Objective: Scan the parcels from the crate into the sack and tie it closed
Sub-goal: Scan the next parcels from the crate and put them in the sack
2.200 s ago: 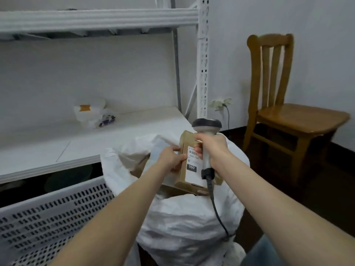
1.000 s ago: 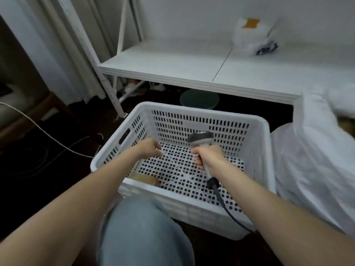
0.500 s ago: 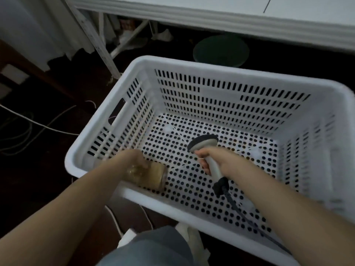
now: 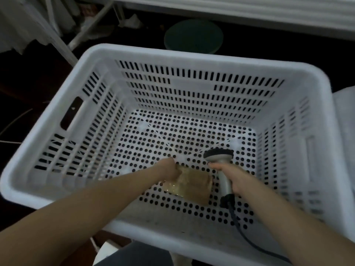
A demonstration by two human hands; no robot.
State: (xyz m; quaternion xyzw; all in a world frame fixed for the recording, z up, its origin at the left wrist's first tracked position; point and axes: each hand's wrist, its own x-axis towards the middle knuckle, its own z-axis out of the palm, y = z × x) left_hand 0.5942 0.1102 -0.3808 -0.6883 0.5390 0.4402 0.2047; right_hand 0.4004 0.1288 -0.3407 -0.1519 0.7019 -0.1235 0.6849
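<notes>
A white perforated crate [image 4: 184, 54] fills the view. One small brown cardboard parcel [image 4: 192, 186] is inside it, close to the near wall. My left hand [image 4: 169, 170] reaches into the crate and grips the parcel's left end. My right hand [image 4: 233, 178] holds the grey handle of a barcode scanner [image 4: 219, 156] just right of the parcel, its dark head pointing away from me. The scanner's black cable [image 4: 242, 233] trails back toward me. A strip of the white sack [image 4: 345, 135] shows at the right edge.
A round green object [image 4: 193, 35] sits on the dark floor beyond the crate, under a white shelf [image 4: 249, 6]. A slanted white shelf leg [image 4: 57, 41] and pale curtain stand at the upper left. Thin white wires lie on the floor at left.
I have turned from the sack to the crate. My left hand reached in and took hold of the brown parcel, which now sits further right, beside the scanner. The camera has moved closer.
</notes>
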